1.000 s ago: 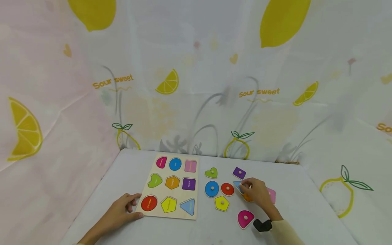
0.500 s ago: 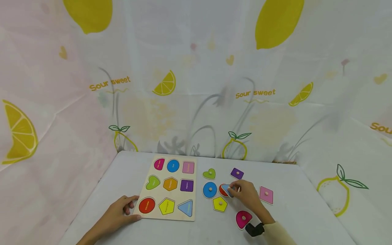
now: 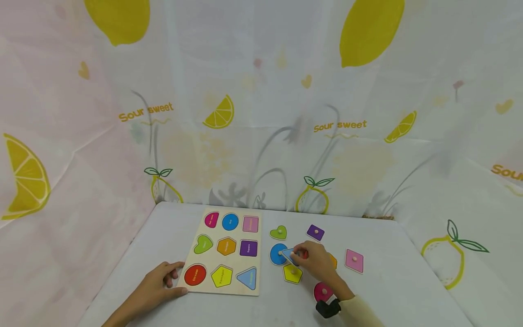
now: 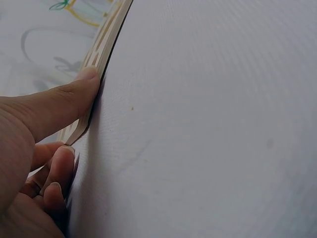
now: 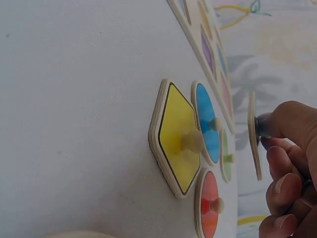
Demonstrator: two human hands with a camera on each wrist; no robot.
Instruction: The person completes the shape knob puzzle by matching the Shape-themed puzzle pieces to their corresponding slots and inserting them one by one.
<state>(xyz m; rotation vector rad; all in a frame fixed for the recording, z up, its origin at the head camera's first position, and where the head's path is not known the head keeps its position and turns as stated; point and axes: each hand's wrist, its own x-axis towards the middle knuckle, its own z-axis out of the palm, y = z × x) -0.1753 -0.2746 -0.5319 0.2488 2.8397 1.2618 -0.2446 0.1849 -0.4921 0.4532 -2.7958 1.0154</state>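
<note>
My right hand (image 3: pixel 318 262) pinches the knob of a light blue triangle piece (image 3: pixel 289 255), held up over the loose pieces beside the blue circle (image 3: pixel 277 254). In the right wrist view that triangle (image 5: pixel 253 136) hangs edge-on from the fingers, above the table. My left hand (image 3: pixel 157 286) grips the lower left corner of the wooden shape board (image 3: pixel 204 287); in the left wrist view the thumb lies on the edge of the board (image 4: pixel 104 54) and the fingers curl by its corner.
Around the right hand lie a yellow pentagon (image 3: pixel 292 274), a green heart (image 3: pixel 278 233), a purple rectangle (image 3: pixel 316 232), a pink square (image 3: pixel 353 262) and a magenta piece (image 3: pixel 322 290). A red circle and an orange piece are partly covered. Printed cloth (image 3: pixel 253 150) stands behind.
The right hand has lifted the light blue triangle from near the orange piece and carried it left, past the red circle toward the blue circle. The left hand keeps its hold on the board.
</note>
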